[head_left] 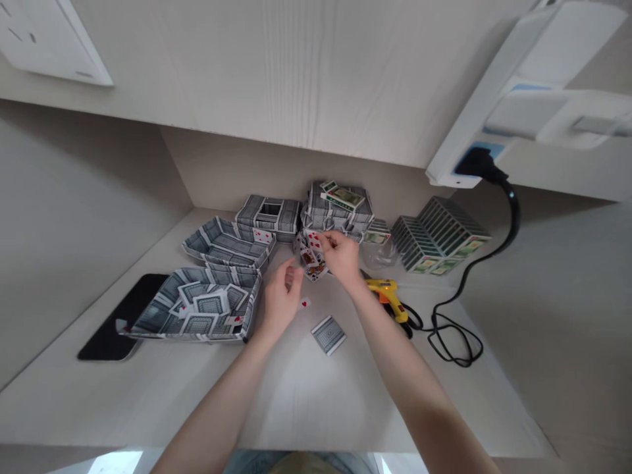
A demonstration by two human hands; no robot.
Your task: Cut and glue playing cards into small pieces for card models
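My right hand (pixel 340 255) pinches a red-pipped playing card (pixel 313 239) over a small group of face cards (pixel 314 264) at the middle of the desk. My left hand (pixel 282 295) is beside them on the left, fingers apart and slightly curled, with nothing visible in it. A heart card (pixel 304 303), partly hidden, lies by my left hand. Nearer to me, a squarish patterned card piece (pixel 328 335) lies flat. To the left, a tray made of cards (pixel 251 303) holds loose cards (pixel 211 303).
Behind are another card tray (pixel 222 243), a card box with an opening (pixel 257 214) and a larger card box (pixel 316 214). Stacked card packs (pixel 444 237), a yellow glue gun (pixel 388 295) and its black cord (pixel 464 361) are right. A black phone (pixel 118 326) lies left.
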